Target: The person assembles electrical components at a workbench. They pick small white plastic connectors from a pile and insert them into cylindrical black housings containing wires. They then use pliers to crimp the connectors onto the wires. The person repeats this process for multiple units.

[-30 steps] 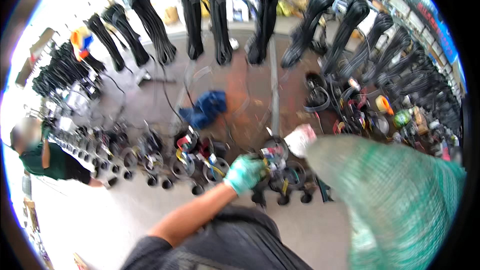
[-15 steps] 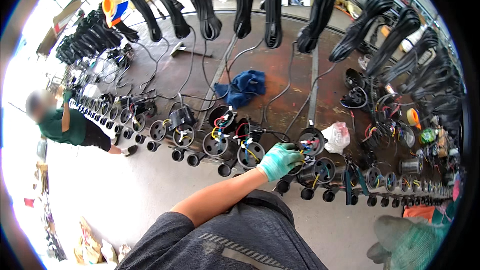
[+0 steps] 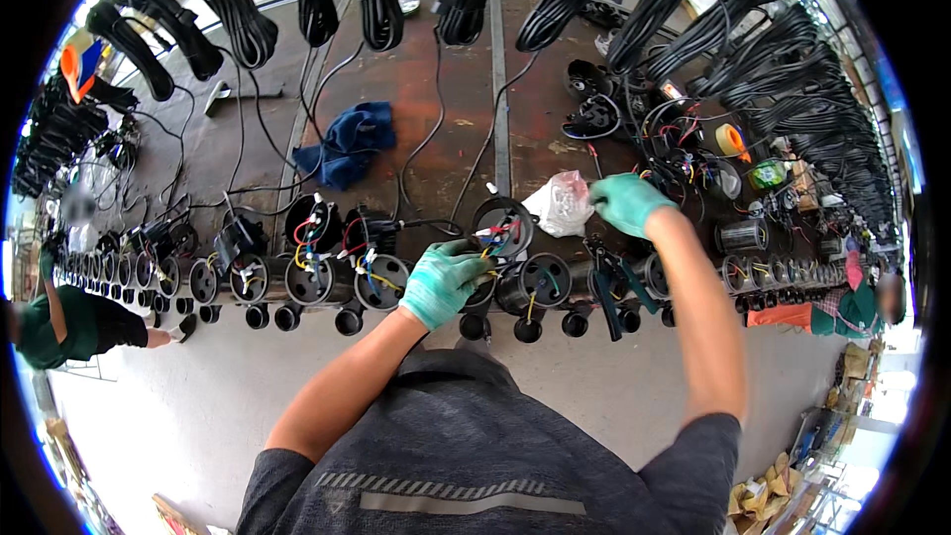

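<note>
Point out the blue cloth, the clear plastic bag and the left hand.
blue cloth (image 3: 349, 144), head view, middle of the crumpled fabric.
clear plastic bag (image 3: 561, 204), head view, its bulging centre.
left hand (image 3: 443, 280), head view, back of the glove.

Black wired motor housing (image 3: 500, 228) tilted beside crumpled plastic bag (image 3: 561, 203)

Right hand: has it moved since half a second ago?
Yes. The right hand, out of view earlier, now reaches forward over the bench to the clear plastic bag beside the row of black housings.
</note>
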{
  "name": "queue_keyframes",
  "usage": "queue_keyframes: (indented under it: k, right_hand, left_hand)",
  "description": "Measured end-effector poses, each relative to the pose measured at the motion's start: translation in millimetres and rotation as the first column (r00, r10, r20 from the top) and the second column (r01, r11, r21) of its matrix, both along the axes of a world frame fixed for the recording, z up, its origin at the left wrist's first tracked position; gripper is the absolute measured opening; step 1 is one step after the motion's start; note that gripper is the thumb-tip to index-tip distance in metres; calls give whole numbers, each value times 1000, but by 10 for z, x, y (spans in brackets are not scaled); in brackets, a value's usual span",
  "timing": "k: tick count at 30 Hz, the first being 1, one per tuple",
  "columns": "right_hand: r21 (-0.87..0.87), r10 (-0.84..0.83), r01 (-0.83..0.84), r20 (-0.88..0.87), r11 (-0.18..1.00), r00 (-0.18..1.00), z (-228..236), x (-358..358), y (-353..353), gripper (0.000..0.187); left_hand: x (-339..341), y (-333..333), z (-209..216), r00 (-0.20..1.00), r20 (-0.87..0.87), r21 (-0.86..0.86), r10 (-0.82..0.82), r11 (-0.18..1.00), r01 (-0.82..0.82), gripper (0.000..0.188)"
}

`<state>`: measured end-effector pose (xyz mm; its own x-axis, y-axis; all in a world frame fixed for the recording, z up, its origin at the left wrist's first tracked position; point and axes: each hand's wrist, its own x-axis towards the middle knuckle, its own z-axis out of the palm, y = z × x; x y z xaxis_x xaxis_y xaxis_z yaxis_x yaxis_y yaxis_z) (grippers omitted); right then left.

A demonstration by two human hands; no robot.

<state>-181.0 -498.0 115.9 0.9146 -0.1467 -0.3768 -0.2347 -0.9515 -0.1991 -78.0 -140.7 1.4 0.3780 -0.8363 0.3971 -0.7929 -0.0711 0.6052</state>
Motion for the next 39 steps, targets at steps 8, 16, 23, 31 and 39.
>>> queue_keyframes:
  k: [8,16,23,31,39]
  right_hand:
    - [-246,-72,2,-275,969,959,-2136,442,-531,31]
    - [-176,-104,41,-362,983,926,-1729,869,-231,38]
    - [-221,-90,111,103,969,991,-1395,490,-420,22]
    - [795,-613,273,153,542,775,-111,-376,1378,20]
    - [690,-713,286,474,665,516,-740,-701,2326,21]
  left_hand:
    - [-31,57,19,1000,-3,59,5,998,-4,30]
    - [-24,115,14,998,-51,47,27,999,-25,25]
    - [-30,47,51,999,-35,-44,35,998,-37,28]
    - [-30,46,-57,998,-32,-23,54,998,-55,23]
    - [-21,33,21,990,-143,-26,7,1000,-10,25]
